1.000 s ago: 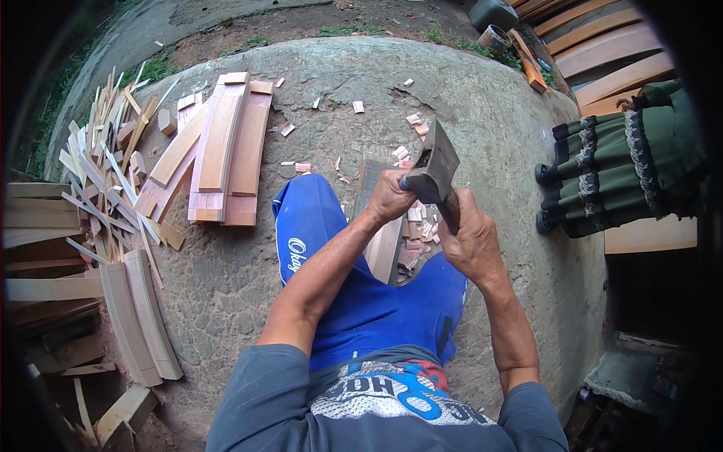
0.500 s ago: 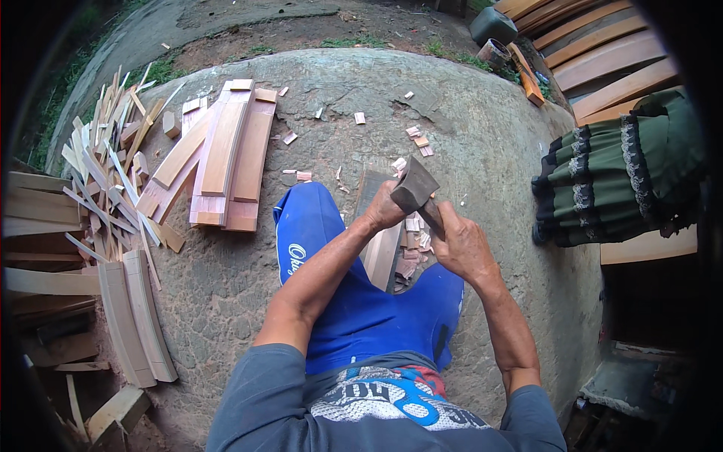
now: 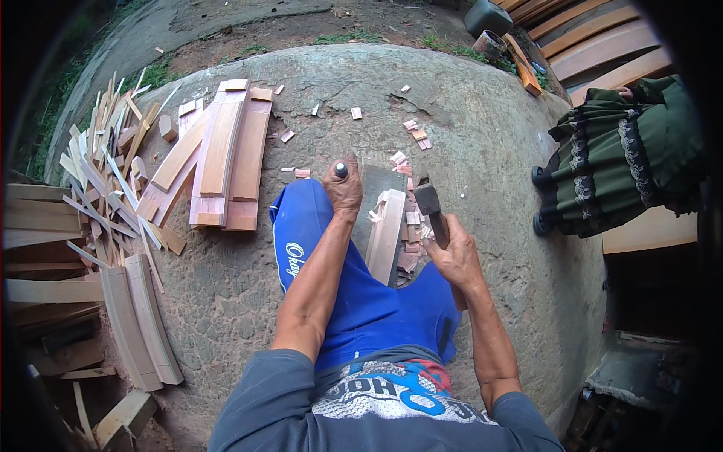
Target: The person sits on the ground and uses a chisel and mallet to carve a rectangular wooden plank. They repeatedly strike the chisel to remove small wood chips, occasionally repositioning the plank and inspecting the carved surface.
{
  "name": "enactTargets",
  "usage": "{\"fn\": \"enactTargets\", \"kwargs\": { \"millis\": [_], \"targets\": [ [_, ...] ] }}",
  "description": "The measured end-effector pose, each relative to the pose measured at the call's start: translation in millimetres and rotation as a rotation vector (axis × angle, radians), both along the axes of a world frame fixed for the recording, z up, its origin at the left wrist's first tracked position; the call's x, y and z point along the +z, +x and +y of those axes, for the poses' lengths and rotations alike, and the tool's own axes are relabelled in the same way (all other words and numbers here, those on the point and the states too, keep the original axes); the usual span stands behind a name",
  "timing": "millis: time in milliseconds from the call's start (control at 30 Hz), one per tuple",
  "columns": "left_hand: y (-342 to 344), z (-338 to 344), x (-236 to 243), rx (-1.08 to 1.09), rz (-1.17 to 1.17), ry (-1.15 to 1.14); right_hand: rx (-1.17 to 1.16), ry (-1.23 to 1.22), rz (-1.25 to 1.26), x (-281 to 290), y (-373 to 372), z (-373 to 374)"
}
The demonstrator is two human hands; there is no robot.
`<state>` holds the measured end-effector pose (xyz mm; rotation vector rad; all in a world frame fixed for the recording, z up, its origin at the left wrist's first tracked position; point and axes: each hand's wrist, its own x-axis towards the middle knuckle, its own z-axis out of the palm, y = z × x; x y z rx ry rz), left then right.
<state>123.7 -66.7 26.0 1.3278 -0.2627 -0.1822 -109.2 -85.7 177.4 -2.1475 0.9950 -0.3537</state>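
Note:
My left hand [image 3: 343,188] is closed around a chisel [image 3: 341,170]; its round, metal-capped handle end points up and its blade is hidden. A hammer [image 3: 428,200] with a dark, blocky head is in my right hand [image 3: 456,256], fingers wrapped round the wooden handle, whose lower end shows below the fist. Between my knees lies a pale piece of wood [image 3: 384,239] with a cut at its far end, resting on a dark board [image 3: 382,179]. Pinkish wood chips [image 3: 411,233] are heaped along its right side. Both tools are apart from each other.
To the left are stacked curved wood pieces [image 3: 226,154], a heap of thin offcuts [image 3: 113,173] and two curved boards [image 3: 139,320]. A person in a green skirt [image 3: 602,158] stands at right. Far right hold a jerrycan [image 3: 486,19] and leaning planks [image 3: 602,41].
The hammer head has come away from my left hand, toward me and slightly right. My left hand has shifted left, now showing the chisel's end and uncovering the wood piece's far end.

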Motion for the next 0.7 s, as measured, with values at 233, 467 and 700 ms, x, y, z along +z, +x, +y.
{"fn": "enactTargets", "kwargs": {
  "millis": [233, 467, 700],
  "targets": [
    [-30.1, 1.0, 120.6, -0.734, 0.386, -0.546, -0.003, 0.074, -0.161, 6.2, 18.6, -15.6],
    [-29.4, -10.3, 91.7, -0.888, 0.383, -0.703, -0.038, 0.188, -0.182, 23.7, 6.5, -31.8],
    [-42.0, -13.8, -100.2, -0.700, 0.476, 0.692, -0.233, 0.173, 0.106, -48.9, -111.5, -7.6]
  ]
}}
